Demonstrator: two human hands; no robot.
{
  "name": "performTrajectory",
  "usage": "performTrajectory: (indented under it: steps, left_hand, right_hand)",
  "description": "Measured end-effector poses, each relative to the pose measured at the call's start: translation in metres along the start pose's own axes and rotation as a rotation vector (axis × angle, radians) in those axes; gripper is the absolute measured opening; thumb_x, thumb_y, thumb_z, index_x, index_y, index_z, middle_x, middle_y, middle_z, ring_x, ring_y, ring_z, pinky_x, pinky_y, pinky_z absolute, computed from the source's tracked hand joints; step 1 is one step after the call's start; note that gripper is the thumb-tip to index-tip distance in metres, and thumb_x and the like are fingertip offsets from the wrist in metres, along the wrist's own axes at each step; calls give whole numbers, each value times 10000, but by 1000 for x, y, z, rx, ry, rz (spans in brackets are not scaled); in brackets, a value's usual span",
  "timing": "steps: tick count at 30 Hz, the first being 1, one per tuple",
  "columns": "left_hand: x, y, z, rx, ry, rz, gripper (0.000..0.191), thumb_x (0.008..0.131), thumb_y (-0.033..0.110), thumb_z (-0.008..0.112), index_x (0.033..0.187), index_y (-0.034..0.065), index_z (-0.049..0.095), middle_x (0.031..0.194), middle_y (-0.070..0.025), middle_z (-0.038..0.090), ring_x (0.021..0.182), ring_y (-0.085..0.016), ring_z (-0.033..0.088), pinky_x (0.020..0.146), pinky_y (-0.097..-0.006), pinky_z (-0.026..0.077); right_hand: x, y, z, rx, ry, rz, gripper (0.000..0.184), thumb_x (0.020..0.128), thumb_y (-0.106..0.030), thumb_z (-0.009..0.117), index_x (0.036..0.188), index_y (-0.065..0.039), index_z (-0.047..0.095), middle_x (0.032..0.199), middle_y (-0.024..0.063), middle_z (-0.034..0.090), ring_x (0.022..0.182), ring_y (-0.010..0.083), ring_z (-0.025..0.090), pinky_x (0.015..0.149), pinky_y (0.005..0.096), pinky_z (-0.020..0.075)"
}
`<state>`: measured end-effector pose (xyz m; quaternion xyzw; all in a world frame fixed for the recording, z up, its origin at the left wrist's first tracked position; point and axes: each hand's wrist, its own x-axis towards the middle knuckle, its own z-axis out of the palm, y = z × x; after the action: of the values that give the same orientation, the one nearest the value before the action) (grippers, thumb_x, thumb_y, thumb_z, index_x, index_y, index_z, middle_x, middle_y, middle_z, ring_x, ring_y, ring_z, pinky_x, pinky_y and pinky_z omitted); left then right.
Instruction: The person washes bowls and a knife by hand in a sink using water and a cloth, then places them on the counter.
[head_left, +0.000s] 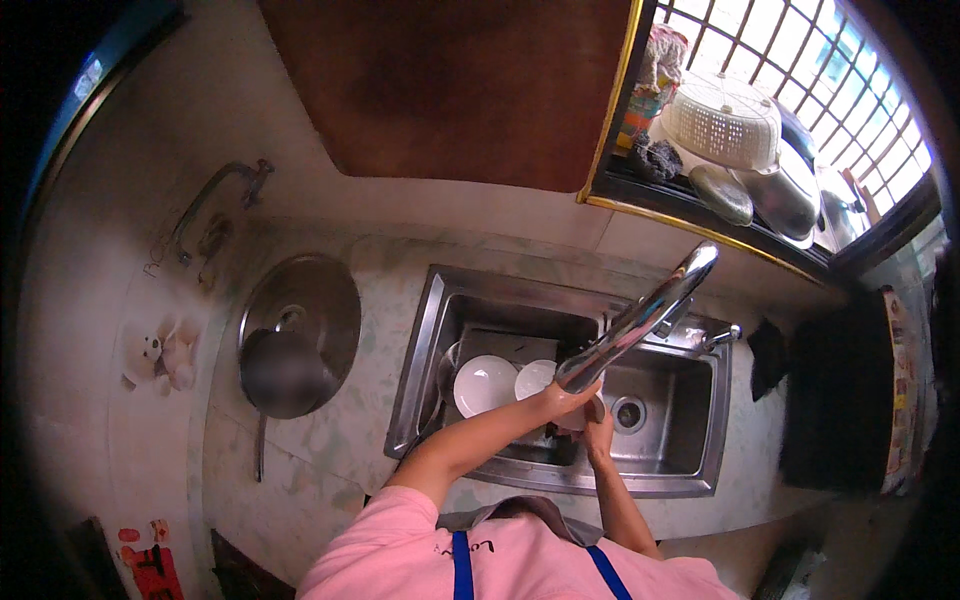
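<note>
Under the chrome faucet spout (637, 319), my left hand (562, 397) and my right hand (598, 435) hold a pale dish (576, 419) between them. The spout and my fingers hide much of this dish, so its exact shape cannot be made out. It is above the divider of the stainless steel double sink (409, 375). To the left of my hands, a white plate (485, 385) and a smaller white dish (535, 379) rest in the left basin. The right basin, with its round drain strainer (628, 414), is beside my right hand.
A round steel basin (341, 315) with a dark pan (287, 373) is set in the counter at left. A wall tap (217, 187) is above it. On the window ledge stand a white plastic colander (724, 124) and metal cookware (784, 191). A black appliance (836, 390) stands right.
</note>
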<state>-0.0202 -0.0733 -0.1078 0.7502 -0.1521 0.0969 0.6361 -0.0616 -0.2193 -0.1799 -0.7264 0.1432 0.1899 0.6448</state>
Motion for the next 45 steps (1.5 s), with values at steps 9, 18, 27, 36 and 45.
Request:
performTrajectory:
  steps: [9, 18, 27, 36, 45]
  left_hand:
    - [-31, -48, -9, 442, 56, -731, 395, 659, 349, 599, 970, 107, 579, 831, -183, 597, 789, -359, 571, 689, -430, 443]
    - [-2, 1, -52, 971, -225, -650, 163, 727, 155, 491, 843, 90, 586, 760, -144, 612, 742, -304, 600, 609, -397, 476]
    - [3, -29, -70, 1076, -269, -406, 140, 705, 138, 533, 735, 37, 626, 710, -122, 617, 701, -250, 616, 564, -341, 494]
    - [-87, -50, -60, 181, -35, -1051, 480, 806, 368, 335, 731, -33, 587, 586, -137, 599, 553, -247, 593, 586, -378, 467]
    - [-73, -11, -174, 1013, 361, -777, 261, 813, 232, 407, 877, 14, 535, 654, -166, 582, 569, -308, 570, 526, -410, 442]
  right_hand:
    - [34, 34, 22, 181, 149, -108, 282, 807, -133, 438, 1023, 48, 449, 808, 106, 563, 601, 213, 581, 430, 302, 498]
    - [23, -5, 65, 70, -14, 146, 306, 725, -200, 619, 973, -42, 535, 832, 106, 592, 759, 210, 580, 531, 306, 469]
    - [34, -32, 54, -315, 139, -165, 277, 767, -190, 517, 971, -5, 549, 855, 164, 602, 827, 272, 571, 714, 332, 420]
    - [14, -32, 66, 190, -116, 119, 384, 724, -79, 608, 1061, 31, 460, 936, 77, 559, 750, 191, 554, 692, 297, 437]
    - [24, 4, 45, -706, 57, -345, 255, 792, -283, 544, 940, -79, 584, 727, 104, 597, 609, 183, 579, 569, 307, 436]
